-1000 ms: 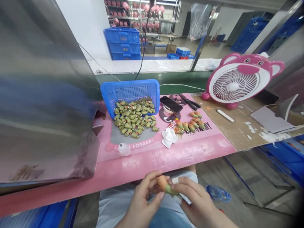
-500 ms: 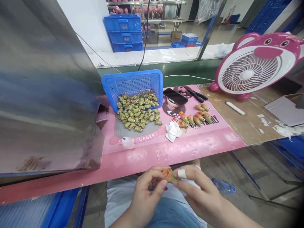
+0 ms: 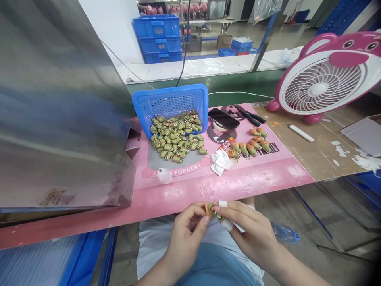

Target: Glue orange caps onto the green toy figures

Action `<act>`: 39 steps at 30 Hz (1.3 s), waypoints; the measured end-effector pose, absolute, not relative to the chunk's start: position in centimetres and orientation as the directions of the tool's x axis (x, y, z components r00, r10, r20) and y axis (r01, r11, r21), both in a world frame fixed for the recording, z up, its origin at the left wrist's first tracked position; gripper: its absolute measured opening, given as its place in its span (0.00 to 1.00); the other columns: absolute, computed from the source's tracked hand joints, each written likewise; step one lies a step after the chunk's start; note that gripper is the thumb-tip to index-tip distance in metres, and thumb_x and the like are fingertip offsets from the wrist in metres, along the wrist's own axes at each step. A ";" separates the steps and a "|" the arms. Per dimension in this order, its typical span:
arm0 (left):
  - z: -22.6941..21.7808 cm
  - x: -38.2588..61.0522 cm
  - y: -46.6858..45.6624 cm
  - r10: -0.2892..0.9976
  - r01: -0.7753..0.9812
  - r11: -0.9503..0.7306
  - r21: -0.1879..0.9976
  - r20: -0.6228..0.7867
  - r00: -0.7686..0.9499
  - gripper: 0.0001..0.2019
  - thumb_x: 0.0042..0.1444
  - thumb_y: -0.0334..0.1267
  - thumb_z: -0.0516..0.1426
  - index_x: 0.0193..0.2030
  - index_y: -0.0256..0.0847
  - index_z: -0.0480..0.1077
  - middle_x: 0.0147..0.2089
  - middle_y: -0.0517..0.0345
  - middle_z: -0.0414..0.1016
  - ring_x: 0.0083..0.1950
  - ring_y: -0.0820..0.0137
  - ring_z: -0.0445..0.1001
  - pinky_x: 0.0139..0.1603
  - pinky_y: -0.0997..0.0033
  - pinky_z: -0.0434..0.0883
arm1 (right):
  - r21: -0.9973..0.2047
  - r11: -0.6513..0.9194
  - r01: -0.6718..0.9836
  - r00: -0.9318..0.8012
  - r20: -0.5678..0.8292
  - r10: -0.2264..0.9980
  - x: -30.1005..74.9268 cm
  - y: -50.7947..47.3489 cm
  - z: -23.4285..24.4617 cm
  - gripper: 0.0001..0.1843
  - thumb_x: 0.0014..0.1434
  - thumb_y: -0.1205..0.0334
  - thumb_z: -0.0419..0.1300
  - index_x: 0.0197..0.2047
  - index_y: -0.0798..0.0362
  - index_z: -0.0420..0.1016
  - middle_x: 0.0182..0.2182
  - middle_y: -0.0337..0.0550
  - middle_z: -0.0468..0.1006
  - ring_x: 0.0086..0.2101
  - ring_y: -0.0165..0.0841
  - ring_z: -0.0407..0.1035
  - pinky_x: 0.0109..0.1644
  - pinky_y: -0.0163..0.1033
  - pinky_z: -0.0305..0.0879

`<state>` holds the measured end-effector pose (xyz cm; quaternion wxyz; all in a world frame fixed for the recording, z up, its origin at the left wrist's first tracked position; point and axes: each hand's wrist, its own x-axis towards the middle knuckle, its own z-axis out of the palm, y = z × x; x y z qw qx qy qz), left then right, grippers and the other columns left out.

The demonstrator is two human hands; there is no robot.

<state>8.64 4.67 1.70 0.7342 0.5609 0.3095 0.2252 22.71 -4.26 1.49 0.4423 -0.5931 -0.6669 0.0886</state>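
Observation:
Over my lap, just below the table's front edge, both hands pinch one small orange and green toy piece (image 3: 212, 210). My left hand (image 3: 186, 234) grips its orange end with thumb and fingers. My right hand (image 3: 248, 234), with white tape on two fingers, grips the green end. On the pink mat (image 3: 253, 169) lies a heap of small green pieces (image 3: 175, 135) spilling from a tipped blue basket (image 3: 171, 103). To the right, several joined orange and green pieces (image 3: 251, 145) lie in rows.
A large metal sheet (image 3: 59, 111) fills the left. On the table are a phone (image 3: 224, 118), black pliers (image 3: 250, 115), a white crumpled cloth (image 3: 220, 162), a small white bottle (image 3: 164, 175) and a pink bear-shaped fan (image 3: 324, 79). Blue crates (image 3: 157, 37) stand behind.
The view has tilted down and shifted; my hands have turned the toy piece, so its green end now faces up between my fingertips. Both hands have kept hold of it.

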 end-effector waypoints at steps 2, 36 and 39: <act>1.8 8.7 4.6 0.670 0.014 0.283 0.959 -0.208 0.713 0.06 0.54 0.34 0.54 0.27 0.38 0.65 0.33 0.57 0.71 0.33 0.72 0.67 0.35 0.74 0.66 | -0.658 0.274 0.701 0.105 0.475 0.873 22.7 -4.3 1.5 0.26 0.54 0.79 0.48 0.54 0.50 0.62 0.41 0.46 0.72 0.42 0.32 0.68 0.43 0.38 0.69; 1.8 1.2 5.0 0.847 -0.324 0.532 0.783 -0.481 0.227 0.08 0.45 0.36 0.62 0.24 0.36 0.68 0.29 0.59 0.70 0.29 0.72 0.70 0.20 0.78 0.72 | -0.954 0.084 0.288 0.293 0.171 0.941 17.2 7.5 -3.6 0.12 0.58 0.55 0.50 0.43 0.52 0.59 0.35 0.41 0.67 0.36 0.34 0.64 0.40 0.40 0.63; 1.5 1.1 4.7 0.827 -0.327 0.562 0.759 -0.512 0.234 0.07 0.46 0.36 0.61 0.25 0.37 0.67 0.29 0.60 0.69 0.30 0.72 0.69 0.20 0.77 0.72 | -0.951 0.044 0.307 0.345 0.154 0.926 18.2 2.1 -2.9 0.13 0.59 0.55 0.49 0.45 0.51 0.55 0.34 0.42 0.66 0.33 0.32 0.63 0.35 0.36 0.64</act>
